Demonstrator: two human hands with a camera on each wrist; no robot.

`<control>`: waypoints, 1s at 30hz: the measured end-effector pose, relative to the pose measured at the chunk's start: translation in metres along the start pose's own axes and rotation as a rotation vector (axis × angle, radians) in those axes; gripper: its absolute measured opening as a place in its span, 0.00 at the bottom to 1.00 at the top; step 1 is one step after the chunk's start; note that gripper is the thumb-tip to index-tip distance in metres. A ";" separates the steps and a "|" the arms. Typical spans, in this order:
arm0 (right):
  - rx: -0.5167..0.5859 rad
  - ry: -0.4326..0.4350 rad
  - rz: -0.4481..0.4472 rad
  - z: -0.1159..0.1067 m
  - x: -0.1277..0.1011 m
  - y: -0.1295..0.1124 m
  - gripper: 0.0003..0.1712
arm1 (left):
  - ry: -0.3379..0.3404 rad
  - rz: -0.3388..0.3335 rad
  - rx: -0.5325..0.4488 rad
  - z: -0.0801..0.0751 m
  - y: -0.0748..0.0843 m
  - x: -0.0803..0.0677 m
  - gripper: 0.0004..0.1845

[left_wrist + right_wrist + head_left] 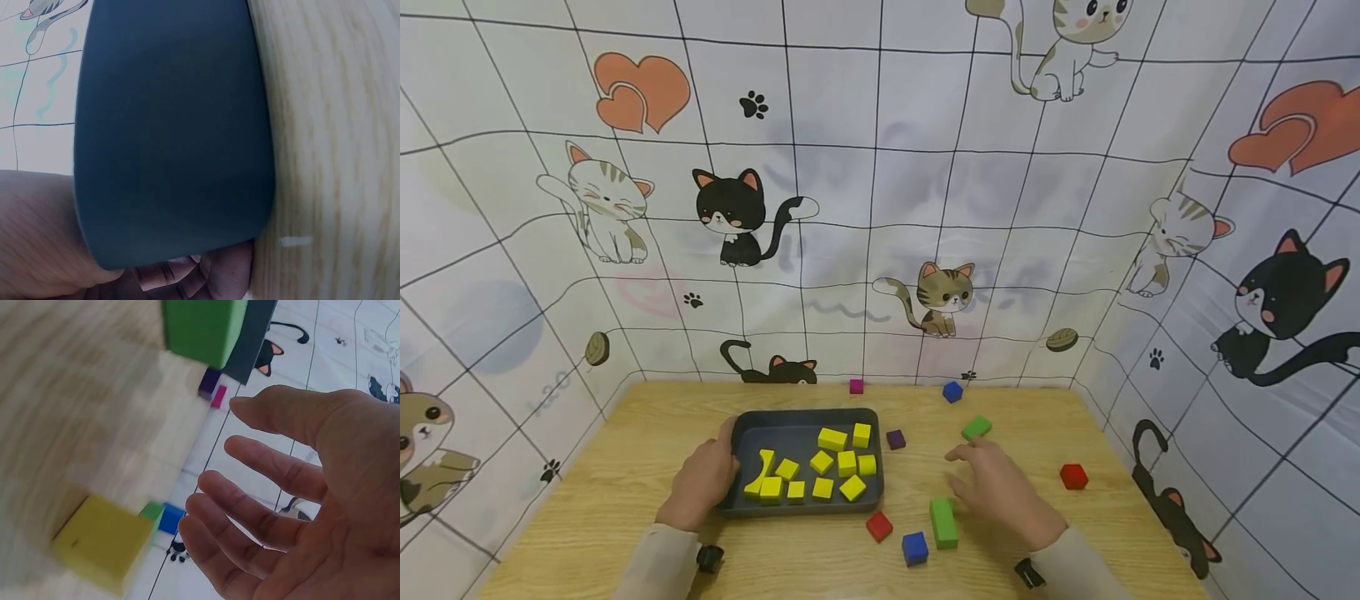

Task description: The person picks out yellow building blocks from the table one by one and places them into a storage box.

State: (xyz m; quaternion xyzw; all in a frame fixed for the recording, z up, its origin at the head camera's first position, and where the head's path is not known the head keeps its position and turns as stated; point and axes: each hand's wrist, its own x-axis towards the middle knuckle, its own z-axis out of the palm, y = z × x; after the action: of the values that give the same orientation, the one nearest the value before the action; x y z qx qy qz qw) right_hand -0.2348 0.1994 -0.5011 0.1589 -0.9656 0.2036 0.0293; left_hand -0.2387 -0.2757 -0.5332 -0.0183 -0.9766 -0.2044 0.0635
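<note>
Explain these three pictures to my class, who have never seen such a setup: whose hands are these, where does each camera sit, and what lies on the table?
A person works with bare hands, wearing three cameras. The wide picture comes from the head. It shows a wooden table with a dark grey tray of yellow blocks. The left hand grips the tray's edge. The right hand hovers open among loose blocks, near a long green block, holding nothing. The left wrist camera sees mostly tray; the right wrist camera shows spread fingers and a yellow block lying near them.
</note>
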 end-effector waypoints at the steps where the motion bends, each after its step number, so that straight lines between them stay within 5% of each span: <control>1: -0.004 0.000 0.007 -0.001 -0.003 0.003 0.16 | 0.002 0.000 -0.001 0.000 0.000 0.000 0.38; 15: -0.022 -0.046 0.118 -0.012 -0.029 0.025 0.20 | 0.010 -0.002 -0.003 0.001 -0.001 -0.002 0.39; 30: 0.024 -0.043 0.105 -0.009 -0.031 0.027 0.18 | -0.020 -0.024 0.002 0.000 -0.002 -0.002 0.39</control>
State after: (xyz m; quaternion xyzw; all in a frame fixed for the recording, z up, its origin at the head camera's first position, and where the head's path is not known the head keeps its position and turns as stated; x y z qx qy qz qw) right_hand -0.2145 0.2357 -0.5073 0.1129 -0.9705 0.2132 -0.0039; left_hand -0.2371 -0.2770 -0.5342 -0.0085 -0.9776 -0.2039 0.0515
